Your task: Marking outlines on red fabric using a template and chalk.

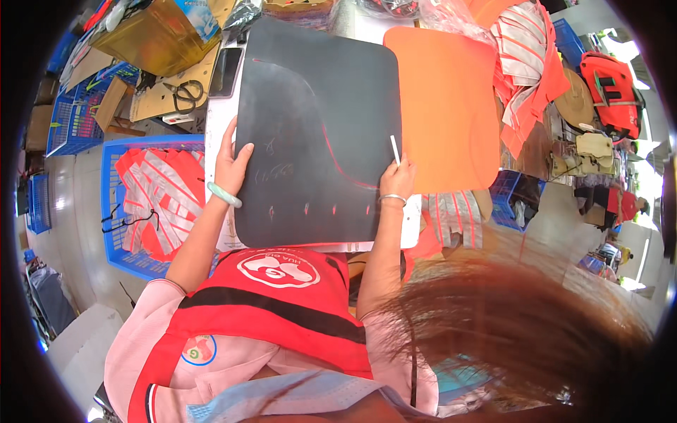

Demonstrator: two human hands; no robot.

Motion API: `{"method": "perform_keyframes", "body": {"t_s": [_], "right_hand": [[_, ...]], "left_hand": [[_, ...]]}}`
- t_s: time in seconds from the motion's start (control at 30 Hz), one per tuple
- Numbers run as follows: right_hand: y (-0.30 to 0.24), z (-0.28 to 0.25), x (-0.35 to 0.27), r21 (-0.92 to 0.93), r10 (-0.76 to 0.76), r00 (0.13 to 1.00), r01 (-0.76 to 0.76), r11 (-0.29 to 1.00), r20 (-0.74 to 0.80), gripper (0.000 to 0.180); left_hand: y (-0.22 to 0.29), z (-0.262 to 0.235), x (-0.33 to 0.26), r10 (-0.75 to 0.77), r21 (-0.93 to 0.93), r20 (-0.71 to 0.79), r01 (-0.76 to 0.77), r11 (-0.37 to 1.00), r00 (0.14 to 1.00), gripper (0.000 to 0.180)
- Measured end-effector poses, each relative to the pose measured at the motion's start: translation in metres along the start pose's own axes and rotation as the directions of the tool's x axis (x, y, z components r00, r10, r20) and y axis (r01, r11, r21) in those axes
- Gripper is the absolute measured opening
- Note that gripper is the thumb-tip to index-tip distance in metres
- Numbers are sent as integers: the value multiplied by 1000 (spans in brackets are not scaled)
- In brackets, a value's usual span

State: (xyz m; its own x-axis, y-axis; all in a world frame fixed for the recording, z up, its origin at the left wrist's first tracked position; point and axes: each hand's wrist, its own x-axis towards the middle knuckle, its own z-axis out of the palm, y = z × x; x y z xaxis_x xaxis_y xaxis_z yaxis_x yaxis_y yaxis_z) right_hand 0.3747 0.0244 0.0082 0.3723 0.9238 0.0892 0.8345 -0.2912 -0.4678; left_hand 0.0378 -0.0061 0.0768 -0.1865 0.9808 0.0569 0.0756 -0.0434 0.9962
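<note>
A black template board (282, 204) with rounded corners lies in front of me. A long curved slit and a row of small slots cut through it, with red showing in them. At its left edge is my left hand (233, 166), thumb on top and fingers along the side, gripping the edge. My right hand (397, 178) is closed on a thin white marking stick (395, 149), its tip pointing up. That hand rests over the board's right edge. An orange rounded panel (448, 106) lies to the right, partly beside the board. What lies under the board is mostly hidden.
A blue basket (116, 243) with orange-and-silver pieces stands at the left. Beyond are a phone (226, 72), black scissors (185, 95) and a gold-coloured box (148, 39). Orange reflective pieces (525, 56) are heaped at the far right. Another person (624, 204) is in the background.
</note>
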Motion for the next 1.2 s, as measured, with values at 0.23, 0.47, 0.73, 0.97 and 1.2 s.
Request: {"method": "perform_keyframes", "body": {"t_s": [0.23, 0.47, 0.73, 0.97, 1.2], "right_hand": [[8, 6, 12, -58, 5, 1000, -4, 998, 5, 40], [-10, 5, 7, -18, 36, 996, -37, 999, -80, 42], [1, 5, 15, 25, -14, 989, 18, 1000, -145, 25], [-40, 8, 0, -105, -417, 908, 412, 905, -33, 16], [1, -20, 75, 288, -139, 968, 197, 937, -210, 14]], "left_hand": [[9, -71, 15, -117, -115, 21, 119, 986, 993, 61], [3, -113, 0, -193, -33, -54, 191, 981, 980, 62], [-5, -113, 0, -199, -22, -73, 198, 980, 977, 63], [-25, -129, -2, -253, -51, -70, 249, 967, 965, 62], [19, -92, 1, -332, -295, 31, 326, 898, 943, 66]]}}
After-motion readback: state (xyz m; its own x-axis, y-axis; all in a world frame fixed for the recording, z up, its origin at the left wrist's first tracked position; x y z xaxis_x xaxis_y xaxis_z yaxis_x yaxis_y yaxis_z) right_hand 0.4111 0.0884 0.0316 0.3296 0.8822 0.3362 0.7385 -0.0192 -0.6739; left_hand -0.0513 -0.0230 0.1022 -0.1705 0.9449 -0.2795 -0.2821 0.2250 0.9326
